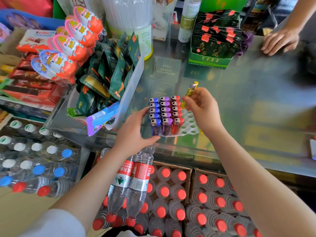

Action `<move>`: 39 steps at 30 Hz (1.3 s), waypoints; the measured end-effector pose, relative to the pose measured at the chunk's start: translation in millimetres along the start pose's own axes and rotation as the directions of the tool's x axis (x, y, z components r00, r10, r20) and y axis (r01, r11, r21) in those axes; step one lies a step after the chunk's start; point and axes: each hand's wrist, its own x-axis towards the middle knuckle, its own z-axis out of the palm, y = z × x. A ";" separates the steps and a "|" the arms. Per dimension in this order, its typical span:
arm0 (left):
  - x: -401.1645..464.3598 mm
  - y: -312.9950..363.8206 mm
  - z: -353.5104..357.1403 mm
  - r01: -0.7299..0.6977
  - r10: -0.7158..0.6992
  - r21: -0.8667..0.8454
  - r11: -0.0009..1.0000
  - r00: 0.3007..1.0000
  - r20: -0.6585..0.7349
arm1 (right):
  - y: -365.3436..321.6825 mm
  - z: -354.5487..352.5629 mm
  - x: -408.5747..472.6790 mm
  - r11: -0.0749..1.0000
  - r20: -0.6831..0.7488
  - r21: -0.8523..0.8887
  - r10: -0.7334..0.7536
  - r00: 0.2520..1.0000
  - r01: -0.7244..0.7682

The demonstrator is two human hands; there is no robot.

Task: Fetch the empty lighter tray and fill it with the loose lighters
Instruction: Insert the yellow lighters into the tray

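A white lighter tray (189, 126) with round holes stands on the glass counter (239, 93). Three rows of lighters stand upright in its left part: blue lighters (154, 115), purple lighters (165, 115) and red lighters (177, 113). The holes on its right side are bare. My left hand (135, 129) curls around the tray's left front corner, thumb at the near edge. My right hand (202, 108) hovers over the tray's right side and pinches a yellow lighter (190, 93), tilted, its metal head pointing away from me.
A clear bin of dark green packets (109, 74) stands just left of the tray. A green display box of sachets (215, 40) sits behind. Another person's hand (280, 41) rests at the far right. Water bottles (171, 194) fill cartons below the counter edge.
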 end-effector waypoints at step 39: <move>0.3 0.8 -0.7 -0.001 0.000 0.044 0.999 1.000 0.027 | 14.7 -13.4 -17.7 0.815 0.045 -0.567 -0.112 0.993 0.118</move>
